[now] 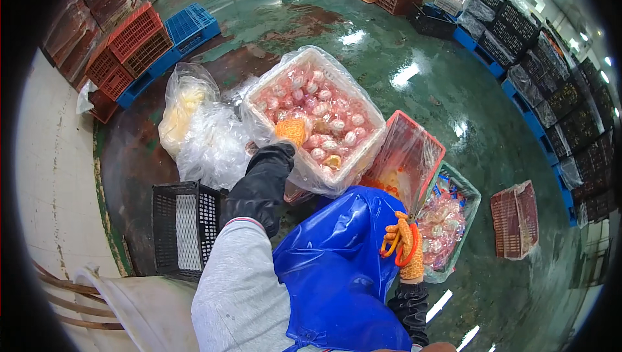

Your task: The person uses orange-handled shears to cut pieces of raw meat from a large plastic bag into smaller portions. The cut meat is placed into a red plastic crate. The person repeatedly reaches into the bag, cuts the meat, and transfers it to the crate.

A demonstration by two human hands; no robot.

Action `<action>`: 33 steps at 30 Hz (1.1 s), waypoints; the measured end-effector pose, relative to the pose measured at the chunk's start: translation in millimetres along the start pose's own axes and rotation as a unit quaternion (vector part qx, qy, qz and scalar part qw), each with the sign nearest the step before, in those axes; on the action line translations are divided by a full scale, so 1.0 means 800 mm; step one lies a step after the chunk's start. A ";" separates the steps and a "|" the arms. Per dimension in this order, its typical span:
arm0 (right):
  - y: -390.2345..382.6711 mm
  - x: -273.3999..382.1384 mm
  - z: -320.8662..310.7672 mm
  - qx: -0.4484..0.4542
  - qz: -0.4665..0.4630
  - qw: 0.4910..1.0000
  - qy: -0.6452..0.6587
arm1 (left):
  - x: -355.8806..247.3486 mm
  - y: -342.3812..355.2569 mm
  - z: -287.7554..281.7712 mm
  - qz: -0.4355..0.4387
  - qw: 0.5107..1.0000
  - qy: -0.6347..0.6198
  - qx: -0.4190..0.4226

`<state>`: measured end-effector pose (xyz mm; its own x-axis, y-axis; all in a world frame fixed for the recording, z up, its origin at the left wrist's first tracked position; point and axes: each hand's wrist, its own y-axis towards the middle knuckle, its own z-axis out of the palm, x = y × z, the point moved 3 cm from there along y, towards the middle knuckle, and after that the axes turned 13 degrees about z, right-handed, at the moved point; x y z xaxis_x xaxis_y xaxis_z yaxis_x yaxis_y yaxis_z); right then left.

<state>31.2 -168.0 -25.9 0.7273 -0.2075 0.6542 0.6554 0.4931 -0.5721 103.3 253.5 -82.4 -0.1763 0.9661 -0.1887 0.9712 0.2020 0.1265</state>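
Your left hand (291,131), in an orange knitted glove, is over the near-left part of the white crate (352,85), right at the wrapped pieces (322,109); its fingertips are hidden from this angle, so I cannot tell whether they are pinching one or lying loose. Those pieces, round and striped white and red, fill the crate inside its clear liner, with one yellowish lump (333,161) near the closest corner. Your right hand (412,262), gloved the same way, has its fingers curled around the scissors (415,238) by their orange and red loops (the blades point away from you, and I cannot tell how far apart they are). Just beyond that hand sits the green crate (472,190), lined in plastic and holding more wrapped things. Between it and the white crate stands the red crate (424,133), with small orange bits inside its clear lining. Left of your apron (337,268) is the black crate (170,222), and beyond it, the clear plastic bag (214,144) rests against a pale yellow bundle (188,102)
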 end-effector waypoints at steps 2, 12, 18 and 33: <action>-0.002 -0.002 -0.004 0.019 0.013 0.999 0.027 | 0.004 0.003 0.009 -0.033 0.992 -0.092 -0.077; 0.003 0.052 0.102 -0.252 -0.376 0.803 -0.387 | -0.182 -0.071 0.021 0.132 0.741 -0.578 -0.316; 0.027 0.045 0.086 -0.270 -0.262 0.751 -0.542 | -0.268 -0.095 -0.020 -0.128 0.350 -0.920 -0.120; 0.022 0.040 0.068 -0.126 -0.298 0.939 -0.117 | -0.334 -0.128 -0.064 -0.016 0.564 -0.808 0.169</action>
<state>55.2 -120.1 11.6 0.1700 -0.1763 0.9695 0.9808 0.1261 -0.1490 43.0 -17.3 5.2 -0.0833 -0.5003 -0.8618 0.9949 -0.0909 -0.0433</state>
